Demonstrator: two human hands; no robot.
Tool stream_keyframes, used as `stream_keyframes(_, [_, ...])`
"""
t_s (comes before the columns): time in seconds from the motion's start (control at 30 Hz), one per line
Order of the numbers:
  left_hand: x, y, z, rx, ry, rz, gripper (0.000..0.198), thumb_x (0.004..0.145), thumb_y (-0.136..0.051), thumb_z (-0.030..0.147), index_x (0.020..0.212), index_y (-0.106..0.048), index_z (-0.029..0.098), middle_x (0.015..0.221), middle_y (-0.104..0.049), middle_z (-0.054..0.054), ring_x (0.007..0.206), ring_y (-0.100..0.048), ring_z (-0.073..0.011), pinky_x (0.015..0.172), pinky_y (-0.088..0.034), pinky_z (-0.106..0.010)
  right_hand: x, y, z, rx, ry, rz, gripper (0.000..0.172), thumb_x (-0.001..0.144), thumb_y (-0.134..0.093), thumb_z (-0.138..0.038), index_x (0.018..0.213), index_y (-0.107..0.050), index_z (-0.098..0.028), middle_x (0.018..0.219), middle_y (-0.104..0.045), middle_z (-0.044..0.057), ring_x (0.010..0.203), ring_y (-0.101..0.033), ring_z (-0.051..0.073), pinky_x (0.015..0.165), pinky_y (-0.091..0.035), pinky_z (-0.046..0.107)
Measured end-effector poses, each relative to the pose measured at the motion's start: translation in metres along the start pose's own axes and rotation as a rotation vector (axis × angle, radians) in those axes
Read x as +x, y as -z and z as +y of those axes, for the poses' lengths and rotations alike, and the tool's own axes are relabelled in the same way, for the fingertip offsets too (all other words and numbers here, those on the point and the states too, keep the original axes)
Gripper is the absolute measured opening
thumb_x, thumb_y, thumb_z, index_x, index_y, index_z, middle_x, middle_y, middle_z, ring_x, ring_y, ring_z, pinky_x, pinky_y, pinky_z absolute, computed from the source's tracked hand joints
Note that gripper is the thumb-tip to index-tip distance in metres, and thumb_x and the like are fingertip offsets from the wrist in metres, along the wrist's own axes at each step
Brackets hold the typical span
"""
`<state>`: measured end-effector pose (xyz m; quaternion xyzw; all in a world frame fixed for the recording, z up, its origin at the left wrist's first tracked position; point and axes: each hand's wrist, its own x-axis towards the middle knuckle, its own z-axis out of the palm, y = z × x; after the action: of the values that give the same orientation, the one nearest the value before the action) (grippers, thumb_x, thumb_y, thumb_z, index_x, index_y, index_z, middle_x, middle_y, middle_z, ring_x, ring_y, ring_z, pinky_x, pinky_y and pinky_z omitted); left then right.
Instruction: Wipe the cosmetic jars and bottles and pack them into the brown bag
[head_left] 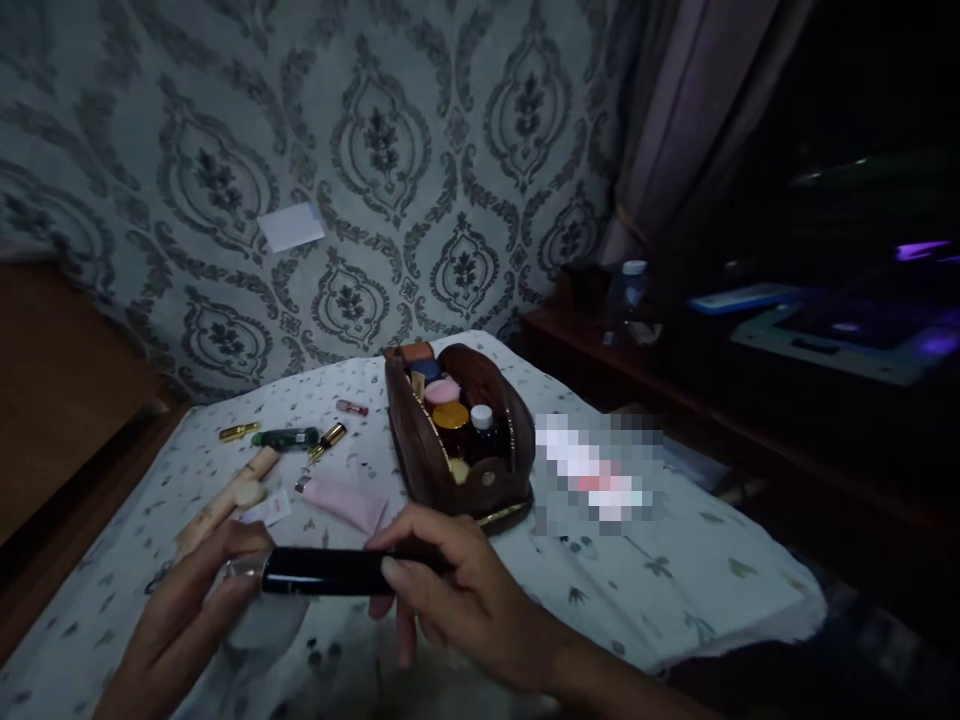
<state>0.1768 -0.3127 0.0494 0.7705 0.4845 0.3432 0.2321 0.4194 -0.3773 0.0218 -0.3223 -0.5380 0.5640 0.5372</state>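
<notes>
Both hands hold a glossy black cylinder [326,571] level above the bed. My left hand [191,605] is closed round its pale, silvery left end. My right hand [465,580] pinches the other end between thumb and fingers. A whitish rounded shape [266,622] shows below the left fingers; I cannot tell what it is. Just beyond the hands lies a pink squeeze tube [345,503]. Behind the right hand stands an open brown cosmetic bag [420,450]. Inside are a gold-lidded jar [451,415], a white-capped dark bottle [482,425] and a pink round item [442,391].
On the patterned sheet [600,600] lie a green tube [289,438], a gold-and-black lipstick-like tube [328,441], a small gold tube [239,431], a small red tube [352,408] and a long beige tube [225,500]. A pixelated patch hides something right of the bag.
</notes>
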Motion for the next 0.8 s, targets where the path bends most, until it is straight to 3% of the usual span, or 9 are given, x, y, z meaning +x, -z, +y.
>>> stream_keyframes(0.1, [0.003, -0.013, 0.018, 0.024, -0.035, 0.049, 0.025, 0.079, -0.055, 0.057, 0.079, -0.066, 0.034, 0.081, -0.065, -0.003, 0.084, -0.058, -0.0303, 0.086, -0.049, -0.043, -0.008, 0.020, -0.021, 0.111, -0.018, 0.043, 0.018, 0.083, -0.067, -0.038, 0.094, -0.067, -0.025, 0.068, -0.067, -0.001, 0.051, -0.064, 0.012, 0.039, -0.040, 0.019])
stream_keyframes(0.17, [0.011, -0.025, 0.022, 0.008, -0.038, 0.055, 0.028, 0.075, -0.058, 0.062, 0.076, -0.065, 0.035, 0.075, -0.063, -0.001, 0.077, -0.058, -0.0291, 0.078, -0.050, -0.041, -0.009, 0.040, -0.037, 0.110, 0.046, 0.145, 0.014, 0.081, -0.070, -0.034, 0.093, -0.070, -0.026, 0.063, -0.068, -0.002, 0.051, -0.065, 0.013, 0.041, -0.045, 0.020])
stream_keyframes(0.3, [0.032, -0.047, 0.016, 0.008, 0.020, 0.057, 0.029, 0.072, -0.062, 0.061, 0.075, -0.063, 0.032, 0.078, -0.063, 0.001, 0.077, -0.059, -0.0265, 0.073, -0.049, -0.036, 0.000, 0.089, -0.073, -0.142, 0.353, 0.493, 0.014, 0.085, -0.066, -0.030, 0.097, -0.071, -0.027, 0.068, -0.071, -0.004, 0.053, -0.065, 0.009, 0.051, -0.052, 0.021])
stream_keyframes(0.37, [0.038, -0.056, 0.008, 0.028, 0.035, 0.022, 0.026, 0.076, -0.059, 0.057, 0.074, -0.063, 0.031, 0.076, -0.063, 0.001, 0.077, -0.059, -0.0256, 0.071, -0.049, -0.033, 0.011, 0.111, -0.085, -0.304, 0.427, 0.545, 0.014, 0.082, -0.068, -0.028, 0.095, -0.071, -0.025, 0.073, -0.071, -0.005, 0.062, -0.067, 0.010, 0.059, -0.053, 0.022])
stream_keyframes(0.53, [0.044, -0.076, -0.013, 0.064, 0.090, -0.091, 0.035, 0.080, -0.053, 0.061, 0.070, -0.060, 0.029, 0.068, -0.060, 0.001, 0.069, -0.057, -0.0227, 0.063, -0.048, -0.029, 0.058, 0.139, -0.084, -0.701, 0.366, 0.311, 0.008, 0.083, -0.067, -0.022, 0.088, -0.071, -0.016, 0.076, -0.069, -0.001, 0.070, -0.066, 0.011, 0.064, -0.047, 0.023])
stream_keyframes(0.67, [0.050, -0.084, -0.030, 0.068, 0.050, -0.262, 0.035, 0.084, -0.051, 0.058, 0.072, -0.063, 0.027, 0.065, -0.060, 0.001, 0.064, -0.058, -0.0201, 0.063, -0.048, -0.026, 0.099, 0.141, -0.075, -1.033, 0.294, 0.152, 0.009, 0.081, -0.066, -0.014, 0.089, -0.068, -0.014, 0.080, -0.067, 0.002, 0.077, -0.060, 0.013, 0.069, -0.041, 0.024])
stream_keyframes(0.8, [0.058, -0.088, -0.042, 0.070, 0.005, -0.364, 0.034, 0.087, -0.050, 0.053, 0.072, -0.064, 0.026, 0.067, -0.064, 0.001, 0.065, -0.062, -0.0200, 0.061, -0.050, -0.025, 0.136, 0.139, -0.063, -1.206, 0.163, 0.066, 0.017, 0.081, -0.065, -0.020, 0.097, -0.063, -0.015, 0.086, -0.065, 0.003, 0.082, -0.057, 0.016, 0.070, -0.038, 0.025])
